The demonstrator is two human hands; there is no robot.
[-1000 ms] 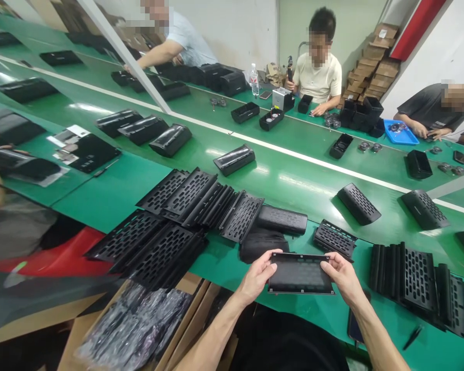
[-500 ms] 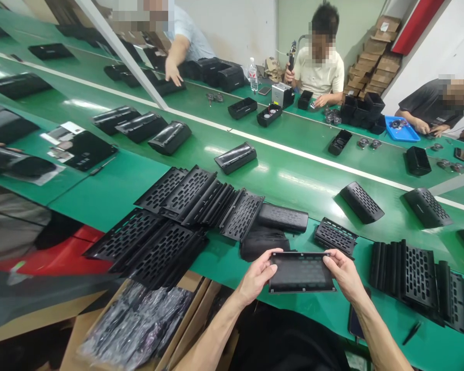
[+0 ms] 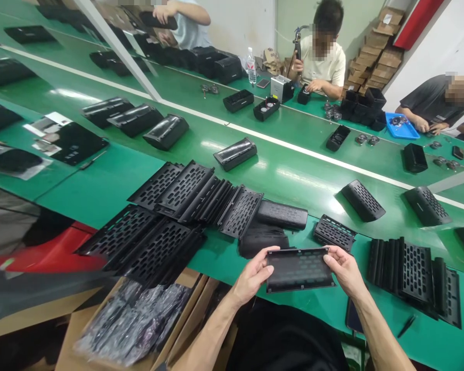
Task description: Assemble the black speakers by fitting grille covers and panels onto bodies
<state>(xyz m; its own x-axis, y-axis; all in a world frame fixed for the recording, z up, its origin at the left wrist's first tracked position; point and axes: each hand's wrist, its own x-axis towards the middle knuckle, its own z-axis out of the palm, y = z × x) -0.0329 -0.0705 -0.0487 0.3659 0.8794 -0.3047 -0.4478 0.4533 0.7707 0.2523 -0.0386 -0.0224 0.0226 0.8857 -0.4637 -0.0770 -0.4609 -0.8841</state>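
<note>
Left hand [image 3: 251,276]: clamped on the left end of a black panel [image 3: 299,272], thumb in front, fingers curled behind the upper corner.
Right hand [image 3: 343,270]: pinching the same piece at its upper right corner, thumb over the rim; the two hands stand apart, with the piece spanning the space between.
Black panel: right between the hands, neither one nearer; its long axis runs left to right, crossing from one hand to the other, and its rimmed, mesh-like inner face is turned up toward the wearer. It is held over the near side of the green bench [image 3: 216,260].
Just beyond the fingers: a small slotted panel [image 3: 334,233] past the right hand; dark sheets [image 3: 263,241] and a slotted cover [image 3: 282,214] past the left.
Stacks: slotted panels in a left stack [image 3: 150,247], spread wide, and a right stack [image 3: 415,273] beyond the right forearm, with a black pen-like tool [image 3: 407,325] near it.
Below left: an open carton [image 3: 65,340] holding plastic-wrapped goods [image 3: 135,324].
Conveyor [image 3: 305,185]: black housings lie along it, one housing [image 3: 235,153] directly past the stacks.
Far side: a co-worker [image 3: 320,64] in a pale shirt, near a blue tray [image 3: 413,133].
</note>
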